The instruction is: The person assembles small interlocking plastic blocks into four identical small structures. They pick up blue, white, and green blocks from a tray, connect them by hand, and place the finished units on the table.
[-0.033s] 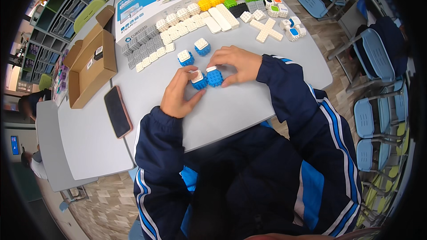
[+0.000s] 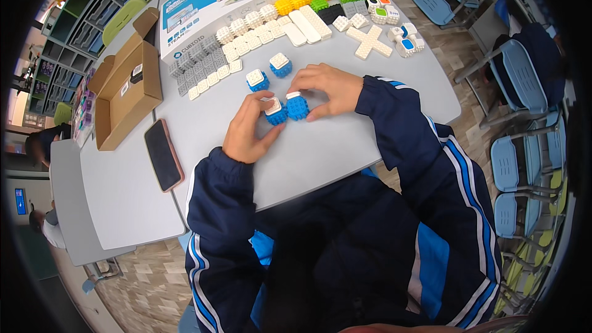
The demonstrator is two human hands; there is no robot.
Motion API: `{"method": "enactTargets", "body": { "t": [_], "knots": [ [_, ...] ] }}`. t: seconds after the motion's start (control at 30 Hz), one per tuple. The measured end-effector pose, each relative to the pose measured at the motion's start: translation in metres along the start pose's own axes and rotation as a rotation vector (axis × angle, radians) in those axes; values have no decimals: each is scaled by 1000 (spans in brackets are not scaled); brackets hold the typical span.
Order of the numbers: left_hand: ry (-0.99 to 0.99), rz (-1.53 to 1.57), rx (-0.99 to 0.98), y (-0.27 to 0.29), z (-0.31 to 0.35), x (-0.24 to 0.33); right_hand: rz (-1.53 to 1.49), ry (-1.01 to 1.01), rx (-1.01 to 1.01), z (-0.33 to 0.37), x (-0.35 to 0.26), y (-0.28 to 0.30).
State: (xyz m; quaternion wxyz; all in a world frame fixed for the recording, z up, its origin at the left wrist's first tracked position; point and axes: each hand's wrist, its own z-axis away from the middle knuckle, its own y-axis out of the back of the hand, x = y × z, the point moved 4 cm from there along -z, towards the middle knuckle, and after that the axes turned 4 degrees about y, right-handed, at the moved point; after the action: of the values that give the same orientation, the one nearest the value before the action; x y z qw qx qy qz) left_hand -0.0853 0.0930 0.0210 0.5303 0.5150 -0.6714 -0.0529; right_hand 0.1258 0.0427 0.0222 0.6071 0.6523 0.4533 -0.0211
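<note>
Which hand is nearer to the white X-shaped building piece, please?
Right. The right hand is below and left of the white X-shaped building piece in the picture; the left hand is farther down and left.

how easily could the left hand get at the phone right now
Probably yes: the phone lies to the left of the left hand, with only tabletop showing between them, though the hand would likely have to let go of the white-topped blue block first.
</note>
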Motion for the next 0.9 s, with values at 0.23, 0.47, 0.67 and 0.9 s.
{"method": "enactTargets", "body": {
  "t": [0.23,0.47,0.67,0.9],
  "knots": [
    [45,-48,32,0,-5,6,136,6,48,1,-3,-9],
    [112,-104,93,2,-4,11,81,-24,14,-2,-9,-18],
    [132,-225,115,3,-1,2,-139,-83,51,-2,-5,-12],
    [121,-202,169,4,5,0,-77,-13,43,-2,-7,-7]
  ]
}}
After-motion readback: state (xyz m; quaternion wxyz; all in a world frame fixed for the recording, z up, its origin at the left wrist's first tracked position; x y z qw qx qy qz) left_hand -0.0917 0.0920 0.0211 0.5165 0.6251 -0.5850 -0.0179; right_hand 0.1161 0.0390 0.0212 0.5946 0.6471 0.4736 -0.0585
